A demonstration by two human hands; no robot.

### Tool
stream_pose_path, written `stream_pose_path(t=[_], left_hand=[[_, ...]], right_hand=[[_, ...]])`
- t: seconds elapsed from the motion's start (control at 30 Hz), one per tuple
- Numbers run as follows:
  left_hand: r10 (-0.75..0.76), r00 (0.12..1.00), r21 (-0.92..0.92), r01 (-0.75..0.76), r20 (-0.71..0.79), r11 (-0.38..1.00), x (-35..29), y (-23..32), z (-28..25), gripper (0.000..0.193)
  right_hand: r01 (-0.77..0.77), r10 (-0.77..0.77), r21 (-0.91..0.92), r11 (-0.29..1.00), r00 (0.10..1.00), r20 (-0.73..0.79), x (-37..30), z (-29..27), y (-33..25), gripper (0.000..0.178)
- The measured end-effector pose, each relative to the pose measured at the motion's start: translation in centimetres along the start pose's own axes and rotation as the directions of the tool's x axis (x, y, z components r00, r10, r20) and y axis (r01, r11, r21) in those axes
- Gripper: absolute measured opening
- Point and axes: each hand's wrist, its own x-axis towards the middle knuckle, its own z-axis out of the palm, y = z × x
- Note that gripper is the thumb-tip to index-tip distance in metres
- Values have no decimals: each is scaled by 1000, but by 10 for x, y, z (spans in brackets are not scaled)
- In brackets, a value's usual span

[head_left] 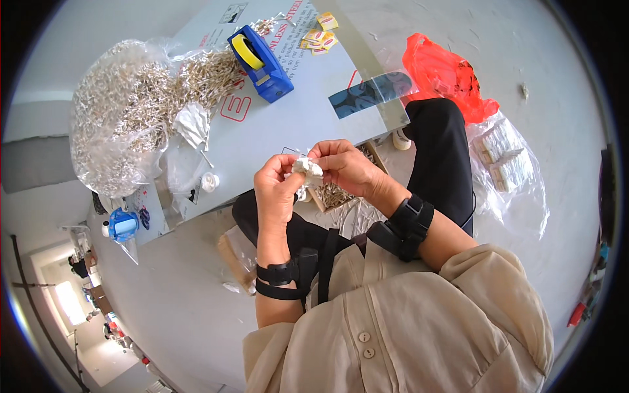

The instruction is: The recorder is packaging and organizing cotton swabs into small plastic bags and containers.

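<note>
My left hand [275, 188] and my right hand [347, 167] meet in front of me, both pinching a small crumpled white plastic packet [306, 168]. The fingers of each hand close on it from either side. Just below the hands lies a small cardboard box [331, 196] holding several thin metal pieces. Both wrists wear black straps.
A flat grey board [295, 111] carries a blue tape dispenser [260, 62], a big clear bag of metal pieces [124, 111], a small white cap [209, 181] and yellow slips [319, 38]. A red plastic bag [445, 75] and clear bags of white packs [504, 160] lie on the floor at right.
</note>
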Motion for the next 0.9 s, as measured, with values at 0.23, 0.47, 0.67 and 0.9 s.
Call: stream_pose_path(t=[0.23, 0.47, 0.67, 0.9], left_hand=[[279, 951, 424, -198, -137, 884, -12, -12, 27, 12], [691, 709, 790, -340, -141, 510, -9, -16, 42, 19], [786, 609, 842, -367, -103, 395, -7, -12, 44, 23], [707, 681, 743, -372, -188, 556, -6, -2, 29, 29]], right_hand=[[205, -194, -363, 909, 979, 69, -20, 11, -5, 5], [335, -328, -496, 801, 939, 104, -35, 23, -9, 3], [364, -346, -507, 781, 929, 133, -41, 29, -8, 2], [375, -316, -373, 849, 925, 210, -47, 28, -9, 9]])
